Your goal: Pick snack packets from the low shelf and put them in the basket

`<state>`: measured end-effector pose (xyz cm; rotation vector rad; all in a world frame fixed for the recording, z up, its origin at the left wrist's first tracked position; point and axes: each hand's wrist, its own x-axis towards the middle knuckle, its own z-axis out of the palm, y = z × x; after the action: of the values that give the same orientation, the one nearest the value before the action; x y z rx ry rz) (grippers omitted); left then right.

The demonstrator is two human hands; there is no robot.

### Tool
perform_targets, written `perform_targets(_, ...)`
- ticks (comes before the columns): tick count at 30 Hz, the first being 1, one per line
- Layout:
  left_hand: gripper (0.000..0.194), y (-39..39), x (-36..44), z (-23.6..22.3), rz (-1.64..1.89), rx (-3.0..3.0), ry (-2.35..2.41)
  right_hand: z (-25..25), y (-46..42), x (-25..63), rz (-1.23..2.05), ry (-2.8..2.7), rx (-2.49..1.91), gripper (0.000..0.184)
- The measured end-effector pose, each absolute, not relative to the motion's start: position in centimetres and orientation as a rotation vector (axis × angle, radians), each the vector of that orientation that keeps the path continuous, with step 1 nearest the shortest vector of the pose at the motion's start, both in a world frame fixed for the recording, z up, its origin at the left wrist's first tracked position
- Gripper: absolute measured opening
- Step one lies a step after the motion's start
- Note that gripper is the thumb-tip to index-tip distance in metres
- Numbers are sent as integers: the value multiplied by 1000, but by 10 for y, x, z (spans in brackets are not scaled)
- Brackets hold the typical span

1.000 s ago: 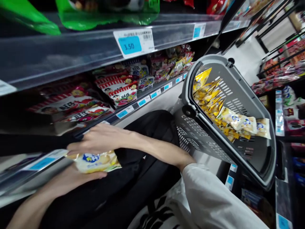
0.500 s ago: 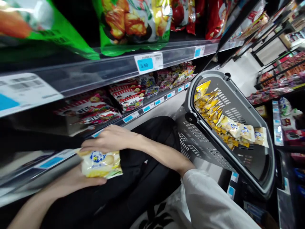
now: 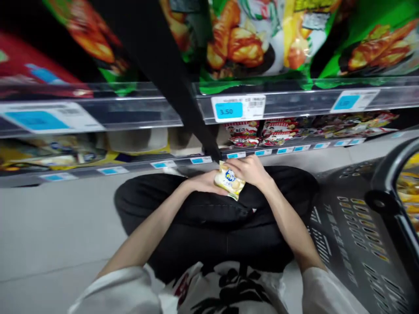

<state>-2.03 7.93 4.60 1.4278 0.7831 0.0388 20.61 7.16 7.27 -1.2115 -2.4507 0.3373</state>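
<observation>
Between my two hands, above my crossed legs in black trousers, is a small pale yellow snack packet (image 3: 231,181) with a blue label. My left hand (image 3: 207,182) grips it from the left, thumb across its lower edge. On the other side my right hand (image 3: 249,169) is closed on the packet's upper right part, fingers bent over it. Just ahead of both hands runs the bottom shelf edge with its blue and white price tags (image 3: 201,160).
A grey shopping basket (image 3: 353,244) stands close on my right, with yellow packets (image 3: 410,183) inside. Green food bags (image 3: 245,43) fill the shelf above. Red and white snack packets (image 3: 278,131) lie on the low shelf. A dark strap (image 3: 170,74) hangs across the view.
The view has swung left, from the basket toward the shelf. The packet stays in both hands and now sits at the middle of the view.
</observation>
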Motion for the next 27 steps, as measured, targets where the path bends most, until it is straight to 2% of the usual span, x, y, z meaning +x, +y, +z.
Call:
perform_targets(5,61,78,-18,40,261,1350,767,71,69,207,345,-2410,-1128,33)
perform_targets(10,67,80,-15,26,543,1065,645,67,73,206,247,-2418,-1048,28)
perform_targets(14,59,80,-11,26,611,959,667,67,73,204,149,-2381,-1008,26)
perform_targets(19,64,83,-9,22,673,916,727,66,77,205,106,-2383,-967,25)
perform_targets(24,69,85,-10,18,794,907,793,65,76,205,310,-2284,-1050,31)
perform_targets(27,70,85,-12,21,861,872,816,66,76,204,622,-2047,-1186,51)
